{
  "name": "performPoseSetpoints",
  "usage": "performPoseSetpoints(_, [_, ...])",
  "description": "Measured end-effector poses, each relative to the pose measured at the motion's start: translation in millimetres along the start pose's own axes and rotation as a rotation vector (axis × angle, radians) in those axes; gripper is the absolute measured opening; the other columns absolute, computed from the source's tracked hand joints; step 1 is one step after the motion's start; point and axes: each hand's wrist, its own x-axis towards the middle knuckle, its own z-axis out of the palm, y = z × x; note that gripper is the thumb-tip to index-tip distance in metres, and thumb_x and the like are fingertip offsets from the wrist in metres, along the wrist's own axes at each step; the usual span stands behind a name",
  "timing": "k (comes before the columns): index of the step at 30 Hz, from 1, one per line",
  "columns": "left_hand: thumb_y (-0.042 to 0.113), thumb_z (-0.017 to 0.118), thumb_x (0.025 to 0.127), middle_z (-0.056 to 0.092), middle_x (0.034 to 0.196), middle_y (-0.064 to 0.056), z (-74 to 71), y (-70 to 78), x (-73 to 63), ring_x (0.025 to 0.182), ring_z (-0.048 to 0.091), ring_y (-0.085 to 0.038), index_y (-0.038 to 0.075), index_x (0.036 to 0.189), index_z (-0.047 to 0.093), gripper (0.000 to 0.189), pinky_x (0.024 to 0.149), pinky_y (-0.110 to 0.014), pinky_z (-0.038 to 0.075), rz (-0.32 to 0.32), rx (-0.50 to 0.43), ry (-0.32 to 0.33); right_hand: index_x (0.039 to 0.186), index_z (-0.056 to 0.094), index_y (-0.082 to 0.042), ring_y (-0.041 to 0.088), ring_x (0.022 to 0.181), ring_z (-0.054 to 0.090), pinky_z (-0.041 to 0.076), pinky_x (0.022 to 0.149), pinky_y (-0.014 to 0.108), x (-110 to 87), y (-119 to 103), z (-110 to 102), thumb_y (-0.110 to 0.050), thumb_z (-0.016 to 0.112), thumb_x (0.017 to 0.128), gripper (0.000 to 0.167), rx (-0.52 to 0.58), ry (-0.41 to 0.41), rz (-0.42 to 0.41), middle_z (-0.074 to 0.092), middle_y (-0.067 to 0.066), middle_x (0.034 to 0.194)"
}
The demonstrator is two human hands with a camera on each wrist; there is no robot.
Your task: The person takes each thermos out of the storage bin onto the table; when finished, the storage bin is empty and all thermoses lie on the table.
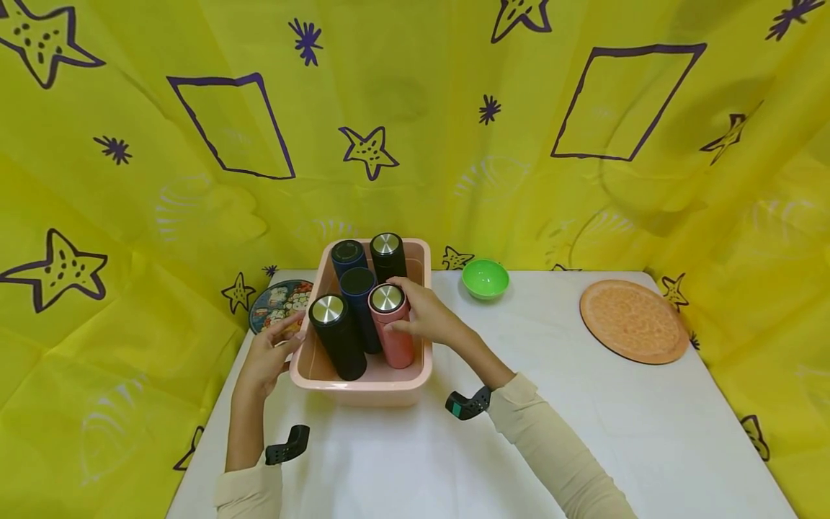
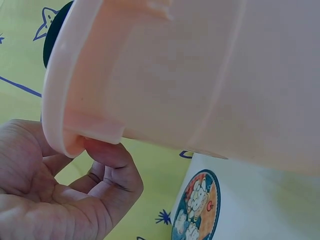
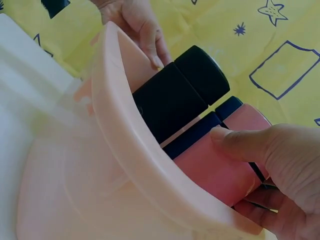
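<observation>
A pink plastic tub [image 1: 359, 393] holds several upright flasks. My right hand [image 1: 421, 313] grips a pink flask [image 1: 397, 344] with a silver lid at the tub's right side, thumb on its near face in the right wrist view. My left hand [image 1: 264, 360] holds the tub's left rim, its fingers curled under the edge [image 2: 60, 95]. A black flask [image 1: 340, 346] leans at the front left. Beside the pink one stands a dark blue flask [image 1: 359, 288], with another dark blue flask [image 1: 349, 254] and a black flask [image 1: 387, 249] at the back.
A round board with printed food [image 1: 275, 299] lies behind the left hand, partly hidden by the tub. To the tub's right sits a green bowl [image 1: 486, 280]. Farther right is a round brown board [image 1: 634, 321]. Yellow patterned cloth [image 1: 428, 86] hangs around the white table [image 1: 519, 447].
</observation>
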Motion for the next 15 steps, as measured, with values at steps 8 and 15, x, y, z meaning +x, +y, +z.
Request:
performPoseSetpoints(8, [0.015,0.054,0.101,0.049,0.102,-0.001,1.0,-1.9,0.3,0.088,0.059,-0.006,0.011,0.149,0.041,0.051,0.076,-0.027,0.058,0.017,-0.002,0.011,0.135,0.046,-0.004,0.027,0.117,0.061,0.051,0.100,0.041,-1.3,2.1,2.7,-0.018,0.085,0.075,0.073,0.028,0.037,0.023,0.061,0.014,0.128])
performPoseSetpoints(15, [0.015,0.054,0.101,0.049,0.103,-0.002,0.1,-2.4,0.5,0.088,0.059,-0.006,0.009,0.149,0.041,0.051,0.076,-0.027,0.058,0.018,-0.012,0.011,0.134,0.047,-0.003,0.028,0.116,0.061,0.052,0.098,0.040,-1.3,0.2,4.4,-0.017,0.085,0.075,0.072,0.042,0.050,0.022,0.061,0.015,0.128])
